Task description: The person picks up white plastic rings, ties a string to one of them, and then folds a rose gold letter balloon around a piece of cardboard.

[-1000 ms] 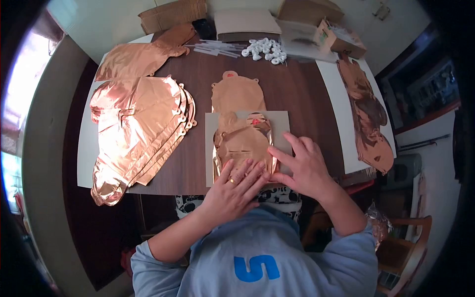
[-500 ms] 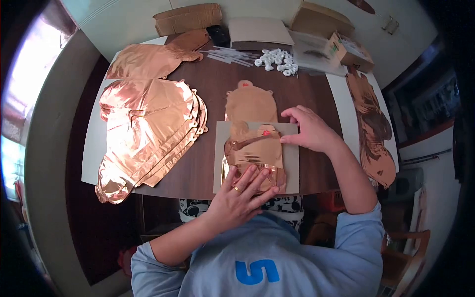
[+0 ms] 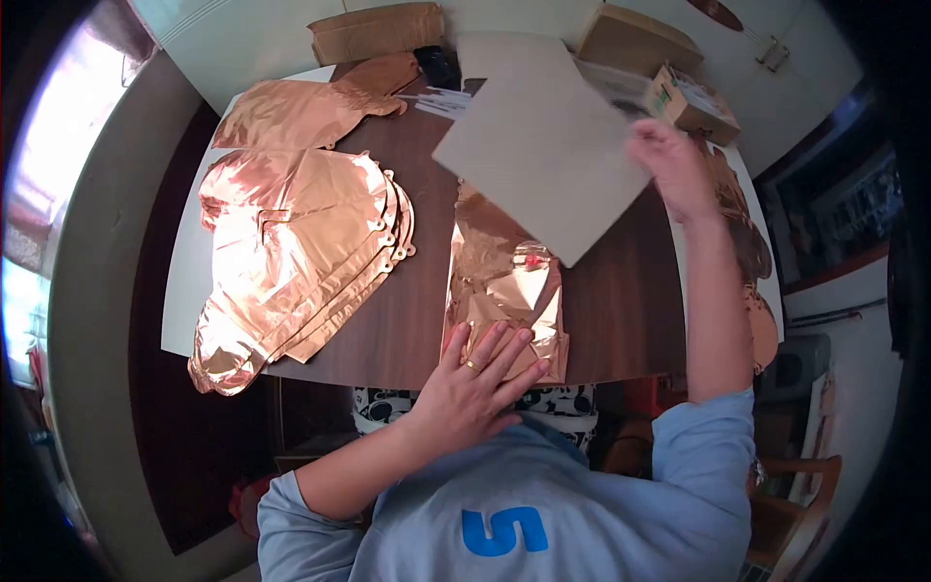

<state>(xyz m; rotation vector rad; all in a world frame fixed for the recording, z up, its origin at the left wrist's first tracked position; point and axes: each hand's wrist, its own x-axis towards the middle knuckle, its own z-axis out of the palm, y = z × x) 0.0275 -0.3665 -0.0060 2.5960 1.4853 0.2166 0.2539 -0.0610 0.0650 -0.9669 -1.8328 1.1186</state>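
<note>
My left hand [image 3: 477, 378] lies flat with its fingers spread on a folded rose-gold foil balloon [image 3: 485, 267] near the table's front edge. A red mark shows on the foil above the fingers. Raised at the right, my right hand [image 3: 674, 170] pinches the right corner of a grey cardboard sheet [image 3: 553, 145]. The sheet is tilted in the air over the middle of the table and hides what lies behind it. Motion blurs the right fingertips a little.
Flat rose-gold foil balloons [image 3: 301, 233] overlap on the left. More foil pieces [image 3: 761, 320] hang along the right side, partly behind my forearm. White sticks [image 3: 438, 101], a black object [image 3: 438, 68] and cardboard boxes [image 3: 693, 102] stand or lie at the back.
The cardboard sheet has come off the folded balloon, lifted up and away by my right hand, and turned cornerwise. The foil under it now lies uncovered. My left hand has stayed in place.
</note>
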